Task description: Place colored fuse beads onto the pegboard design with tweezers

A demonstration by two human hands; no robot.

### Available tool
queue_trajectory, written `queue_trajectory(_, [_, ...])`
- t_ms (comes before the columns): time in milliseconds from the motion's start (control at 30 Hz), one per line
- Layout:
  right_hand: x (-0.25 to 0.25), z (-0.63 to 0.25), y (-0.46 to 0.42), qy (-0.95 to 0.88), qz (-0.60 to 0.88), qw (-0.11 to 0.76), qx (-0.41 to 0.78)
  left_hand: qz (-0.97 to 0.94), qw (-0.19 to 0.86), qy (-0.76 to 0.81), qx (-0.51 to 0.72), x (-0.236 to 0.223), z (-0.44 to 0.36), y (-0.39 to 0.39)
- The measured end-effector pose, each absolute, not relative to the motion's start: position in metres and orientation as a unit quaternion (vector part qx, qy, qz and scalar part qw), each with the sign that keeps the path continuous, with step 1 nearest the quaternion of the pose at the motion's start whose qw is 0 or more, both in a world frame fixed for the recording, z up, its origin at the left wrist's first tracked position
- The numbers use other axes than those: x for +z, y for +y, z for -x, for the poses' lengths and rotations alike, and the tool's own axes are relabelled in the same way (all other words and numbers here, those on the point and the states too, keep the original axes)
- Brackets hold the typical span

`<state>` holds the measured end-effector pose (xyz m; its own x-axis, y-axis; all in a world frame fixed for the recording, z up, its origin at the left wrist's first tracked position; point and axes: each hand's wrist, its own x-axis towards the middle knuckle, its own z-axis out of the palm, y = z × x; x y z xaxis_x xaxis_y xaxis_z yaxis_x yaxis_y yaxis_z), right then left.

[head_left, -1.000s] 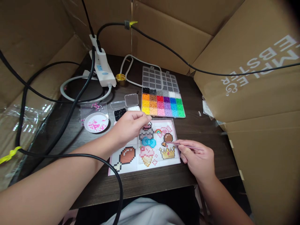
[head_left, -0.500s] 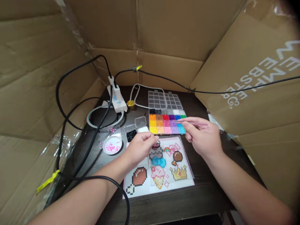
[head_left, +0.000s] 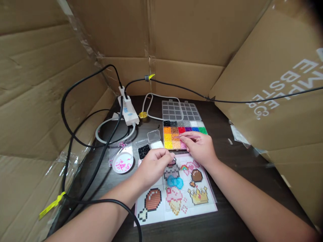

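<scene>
My right hand [head_left: 199, 148] is closed on thin metal tweezers [head_left: 185, 136], whose tip reaches into the orange and pink compartments of the colourful bead box [head_left: 184, 132]. My left hand [head_left: 153, 166] rests curled on the upper left part of the bead pegboard [head_left: 176, 191], fingers pinched together by the grey bead figure [head_left: 171, 172]; what they hold is not visible. On the board lie bead pictures: a drumstick [head_left: 150, 201], an ice cream [head_left: 174, 198], a crown [head_left: 199, 196], a blue bow [head_left: 174, 182].
A white dish of pink beads [head_left: 122, 163] stands left of the board, small open boxes of black beads [head_left: 144, 151] and white beads [head_left: 156, 144] behind it. A white power strip [head_left: 129, 111] and black cables [head_left: 101, 158] cross the left. Cardboard walls [head_left: 264, 84] enclose the dark table [head_left: 232, 161].
My right hand has left the crown area of the board, gone up to the bead box, then shifted left over its compartments. The view has tilted upward. My left hand stays put.
</scene>
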<state>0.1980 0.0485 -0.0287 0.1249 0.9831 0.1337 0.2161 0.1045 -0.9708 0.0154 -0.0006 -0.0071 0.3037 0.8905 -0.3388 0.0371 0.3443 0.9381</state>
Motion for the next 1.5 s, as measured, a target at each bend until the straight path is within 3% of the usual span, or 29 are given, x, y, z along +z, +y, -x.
queue_trajectory(1267, [-0.029,-0.195,0.05,-0.503,0.548,0.543,0.389,-0.474,0.656,0.483,0.335,-0.006,-0.017,0.0])
queue_trajectory(1500, [0.0,-0.204,0.032,-0.499,0.537,0.567,0.376,-0.469,0.66,0.484,0.332,-0.007,-0.018,0.002])
